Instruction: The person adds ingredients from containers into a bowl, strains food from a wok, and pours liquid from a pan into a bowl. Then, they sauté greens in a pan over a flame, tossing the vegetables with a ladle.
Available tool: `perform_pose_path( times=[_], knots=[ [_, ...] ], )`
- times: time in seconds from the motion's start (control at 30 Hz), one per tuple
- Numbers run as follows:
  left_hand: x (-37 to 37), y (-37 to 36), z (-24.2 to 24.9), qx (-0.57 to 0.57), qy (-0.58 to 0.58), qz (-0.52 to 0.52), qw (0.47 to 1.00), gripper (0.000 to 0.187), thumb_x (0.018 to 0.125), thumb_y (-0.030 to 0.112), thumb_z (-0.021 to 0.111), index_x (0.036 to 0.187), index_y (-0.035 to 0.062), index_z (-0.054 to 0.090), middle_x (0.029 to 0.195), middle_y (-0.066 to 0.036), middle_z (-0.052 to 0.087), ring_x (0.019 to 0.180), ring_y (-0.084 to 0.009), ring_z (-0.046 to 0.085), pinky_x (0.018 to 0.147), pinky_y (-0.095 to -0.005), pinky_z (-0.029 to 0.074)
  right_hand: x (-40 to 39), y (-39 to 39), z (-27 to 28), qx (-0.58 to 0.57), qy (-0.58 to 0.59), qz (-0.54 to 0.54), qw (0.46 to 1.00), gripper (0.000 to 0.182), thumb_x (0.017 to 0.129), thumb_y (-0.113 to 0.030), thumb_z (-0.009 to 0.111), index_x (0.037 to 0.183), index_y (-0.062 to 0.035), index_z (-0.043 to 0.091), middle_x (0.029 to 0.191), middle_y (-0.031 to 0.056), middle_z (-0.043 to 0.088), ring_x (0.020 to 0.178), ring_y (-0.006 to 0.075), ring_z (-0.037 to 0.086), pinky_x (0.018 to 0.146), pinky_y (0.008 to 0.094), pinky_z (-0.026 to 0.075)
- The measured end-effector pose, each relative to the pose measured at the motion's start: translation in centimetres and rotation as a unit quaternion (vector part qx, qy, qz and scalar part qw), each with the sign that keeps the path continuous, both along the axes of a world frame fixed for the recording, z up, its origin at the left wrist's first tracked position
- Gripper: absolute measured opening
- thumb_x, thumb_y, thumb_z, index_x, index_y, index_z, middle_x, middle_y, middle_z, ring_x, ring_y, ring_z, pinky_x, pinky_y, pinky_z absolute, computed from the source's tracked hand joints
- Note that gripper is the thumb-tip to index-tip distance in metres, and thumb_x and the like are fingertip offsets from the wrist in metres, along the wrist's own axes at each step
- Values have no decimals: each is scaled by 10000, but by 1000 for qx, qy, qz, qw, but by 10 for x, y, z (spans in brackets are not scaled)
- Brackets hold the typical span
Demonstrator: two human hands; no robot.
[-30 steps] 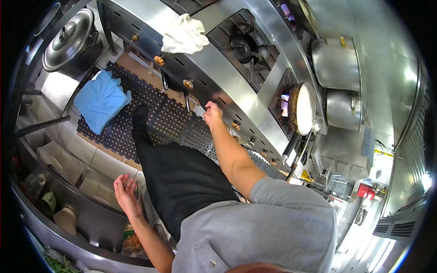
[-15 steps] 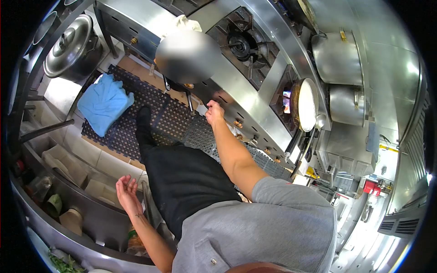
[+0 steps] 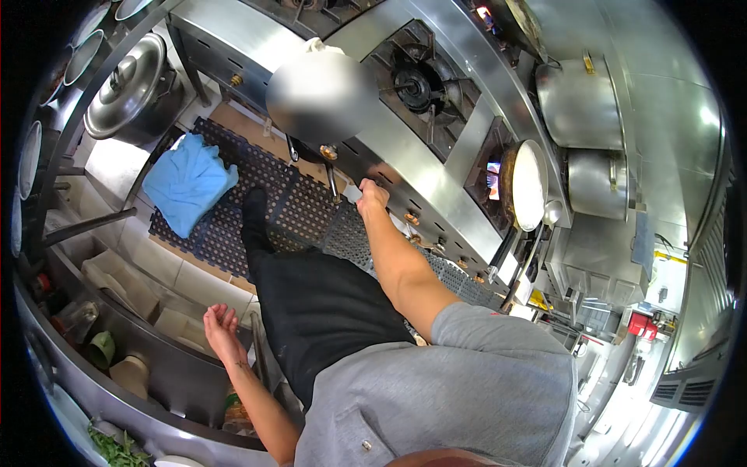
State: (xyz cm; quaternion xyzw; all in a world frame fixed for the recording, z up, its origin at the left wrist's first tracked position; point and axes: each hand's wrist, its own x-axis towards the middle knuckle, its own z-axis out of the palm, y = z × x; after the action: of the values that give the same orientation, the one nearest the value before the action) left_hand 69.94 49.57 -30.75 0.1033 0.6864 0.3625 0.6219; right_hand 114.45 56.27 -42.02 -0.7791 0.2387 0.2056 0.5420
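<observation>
The person stands side-on to a steel range, and the right hand reaches out to its front edge, fingers curled into a loose fist at the row of brass knobs. The hand sits there because the controls run along that face; whether it pinches a knob or merely rests on the rail cannot be told, as the fingers hide the contact. A pale tab shows just beside the thumb.

Farther along the range a pan sits over a lit burner, its long handle jutting out over the edge toward the aisle, within easy reach. An unlit burner lies between the hand and a blurred patch.

The left hand hangs open and empty, fingers spread, beside the black apron and just above a low shelf. A blue cloth lies on the black floor mat, near a lidded pot.
</observation>
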Motion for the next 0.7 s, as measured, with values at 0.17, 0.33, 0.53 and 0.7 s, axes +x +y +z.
perform_pose_path(
  times=[0.17, 0.33, 0.53, 0.7],
  knots=[
    [-2, 2, 0, -11, -21, 17, 1000, 362, 976, 386, 465, 1097, 51, 522, 1020, -90, 585, 892, -199, 588, 765, -333, 460, 4, -13, 21, 65, 116, 52, 990, 240, 634, 29, 653, 572, -58, 438, 503, 30, 386, 368, 162, 358, 331, 317, 285],
    [-6, 12, 9, 1, -20, 22, 1000, 339, 971, 385, 474, 1063, 64, 528, 959, -70, 589, 853, -194, 588, 756, -329, 458, 15, -27, 9, 142, 160, 143, 966, 243, 708, -43, 669, 605, -90, 453, 514, 11, 384, 430, 137, 396, 416, 299, 352],
    [-20, 13, 9, 2, -48, 24, 999, 325, 966, 395, 480, 1017, 77, 524, 906, -63, 587, 799, -195, 587, 715, -329, 464, 5, -54, 44, 248, 280, 195, 907, 160, 817, -176, 661, 844, -54, 560, 702, 54, 555, 616, 165, 550, 617, 343, 493],
    [-29, 23, -3, -35, -61, 28, 997, 304, 970, 382, 462, 987, 84, 517, 864, -79, 575, 689, -199, 581, 597, -306, 475, -16, -34, 133, -30, 319, 578, 751, 259, 866, -268, 645, 986, -46, 587, 796, 101, 655, 621, 180, 617, 587, 360, 538]
  ],
)
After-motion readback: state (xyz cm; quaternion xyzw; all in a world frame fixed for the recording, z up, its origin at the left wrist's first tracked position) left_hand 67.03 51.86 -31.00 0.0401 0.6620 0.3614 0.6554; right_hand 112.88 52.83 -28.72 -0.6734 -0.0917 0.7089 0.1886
